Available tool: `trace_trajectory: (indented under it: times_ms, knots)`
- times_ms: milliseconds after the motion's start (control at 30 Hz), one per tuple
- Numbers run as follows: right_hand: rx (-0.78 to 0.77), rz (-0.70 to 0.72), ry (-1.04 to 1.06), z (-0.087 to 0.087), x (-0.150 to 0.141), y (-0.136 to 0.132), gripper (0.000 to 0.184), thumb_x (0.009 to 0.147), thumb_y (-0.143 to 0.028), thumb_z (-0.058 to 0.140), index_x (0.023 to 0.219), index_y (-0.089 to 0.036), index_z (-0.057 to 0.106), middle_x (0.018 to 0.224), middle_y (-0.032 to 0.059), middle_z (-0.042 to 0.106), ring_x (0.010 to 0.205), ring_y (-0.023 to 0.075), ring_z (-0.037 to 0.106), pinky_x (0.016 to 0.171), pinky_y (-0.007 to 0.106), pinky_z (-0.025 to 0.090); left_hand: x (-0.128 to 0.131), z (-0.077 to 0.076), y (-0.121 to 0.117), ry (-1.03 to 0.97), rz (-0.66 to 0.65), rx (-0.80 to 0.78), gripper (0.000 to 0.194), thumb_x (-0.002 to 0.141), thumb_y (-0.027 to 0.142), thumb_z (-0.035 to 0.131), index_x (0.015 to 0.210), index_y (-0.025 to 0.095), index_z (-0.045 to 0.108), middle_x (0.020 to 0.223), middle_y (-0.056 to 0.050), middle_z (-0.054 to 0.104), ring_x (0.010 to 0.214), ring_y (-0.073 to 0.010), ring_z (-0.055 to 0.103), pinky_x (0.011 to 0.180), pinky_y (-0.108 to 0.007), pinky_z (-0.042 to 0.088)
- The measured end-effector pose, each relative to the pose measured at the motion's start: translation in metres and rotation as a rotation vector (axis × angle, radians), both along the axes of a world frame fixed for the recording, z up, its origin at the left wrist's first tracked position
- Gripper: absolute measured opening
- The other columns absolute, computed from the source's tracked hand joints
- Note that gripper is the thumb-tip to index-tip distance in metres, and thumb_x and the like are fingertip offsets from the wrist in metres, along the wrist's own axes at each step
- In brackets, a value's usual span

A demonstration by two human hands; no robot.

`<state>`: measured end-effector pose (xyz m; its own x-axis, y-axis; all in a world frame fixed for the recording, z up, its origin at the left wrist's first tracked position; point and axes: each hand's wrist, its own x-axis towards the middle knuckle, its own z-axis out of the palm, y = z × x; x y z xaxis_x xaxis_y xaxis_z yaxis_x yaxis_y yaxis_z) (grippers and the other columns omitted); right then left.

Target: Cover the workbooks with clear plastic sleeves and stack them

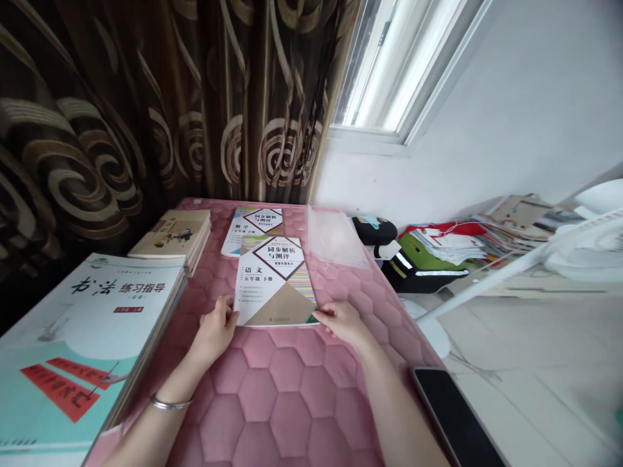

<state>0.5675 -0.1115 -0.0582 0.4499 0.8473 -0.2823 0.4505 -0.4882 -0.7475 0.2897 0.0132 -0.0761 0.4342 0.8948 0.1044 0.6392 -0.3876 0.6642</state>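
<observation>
A white and tan workbook (275, 282) lies between my hands, its cover facing up. My left hand (218, 327) pinches its lower left edge, and my right hand (343, 322) grips its lower right corner. Just behind it is a second workbook (253, 228) with a similar cover, partly covered by the first. To the left rises a tall stack of large books topped by a teal and white calligraphy book (111, 324). Beyond that stack sits a smaller pile of tan books (172, 237).
A pink quilted cover (287, 395) spreads under everything. Clear plastic sheeting (335, 237) lies at the far right corner, and a dark phone or tablet (457, 415) at the near right. A white lamp (501, 279), a green and black bag (413, 259) and piled papers stand beyond.
</observation>
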Motion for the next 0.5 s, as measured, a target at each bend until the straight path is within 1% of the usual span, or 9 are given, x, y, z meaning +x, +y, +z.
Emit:
trace_trajectory:
  times_ms: [133, 200, 300, 367, 500]
  knots:
    - [0.052, -0.045, 0.151, 0.001, -0.001, 0.000, 0.020, 0.082, -0.033, 0.055, 0.066, -0.020, 0.053, 0.054, -0.0032, 0.059, 0.050, 0.0118, 0.059, 0.040, 0.018, 0.038, 0.000, -0.002, 0.000, -0.099, 0.025, -0.096, 0.021, 0.083, 0.025, 0.046, 0.104, 0.022, 0.042, 0.078, -0.001, 0.069, 0.082, -0.0207, 0.068, 0.074, -0.031, 0.047]
    - [0.055, -0.050, 0.203, 0.001, -0.001, 0.002, 0.021, 0.082, -0.034, 0.054, 0.066, -0.021, 0.050, 0.050, -0.0046, 0.056, 0.045, 0.0109, 0.056, 0.037, 0.019, 0.034, 0.000, -0.003, 0.001, -0.122, 0.040, -0.116, 0.017, 0.083, 0.024, 0.046, 0.099, 0.022, 0.041, 0.078, -0.002, 0.070, 0.081, -0.0206, 0.068, 0.075, -0.031, 0.047]
    - [0.081, -0.042, 0.249, -0.004, 0.001, 0.003, 0.015, 0.077, -0.032, 0.056, 0.069, -0.022, 0.048, 0.048, -0.0078, 0.052, 0.039, 0.0092, 0.048, 0.036, 0.019, 0.030, 0.001, -0.001, 0.001, -0.102, 0.052, -0.109, 0.014, 0.083, 0.022, 0.045, 0.096, 0.023, 0.041, 0.078, -0.002, 0.069, 0.079, -0.0201, 0.068, 0.075, -0.031, 0.047]
    - [0.131, -0.049, 0.251, -0.010, 0.003, 0.003, 0.013, 0.073, -0.031, 0.059, 0.073, -0.023, 0.049, 0.052, -0.0086, 0.054, 0.041, 0.0091, 0.048, 0.039, 0.019, 0.031, 0.002, 0.004, -0.001, -0.031, 0.055, -0.102, 0.013, 0.084, 0.021, 0.044, 0.096, 0.022, 0.041, 0.080, -0.003, 0.069, 0.080, -0.0204, 0.067, 0.076, -0.032, 0.046]
    - [0.231, -0.024, 0.151, -0.022, 0.006, 0.003, 0.013, 0.069, -0.028, 0.061, 0.074, -0.023, 0.050, 0.067, -0.0045, 0.063, 0.062, 0.0134, 0.060, 0.055, 0.023, 0.044, 0.006, 0.016, -0.008, 0.258, 0.072, -0.075, 0.016, 0.088, 0.020, 0.039, 0.103, 0.019, 0.046, 0.085, -0.006, 0.071, 0.089, -0.0248, 0.067, 0.086, -0.043, 0.041]
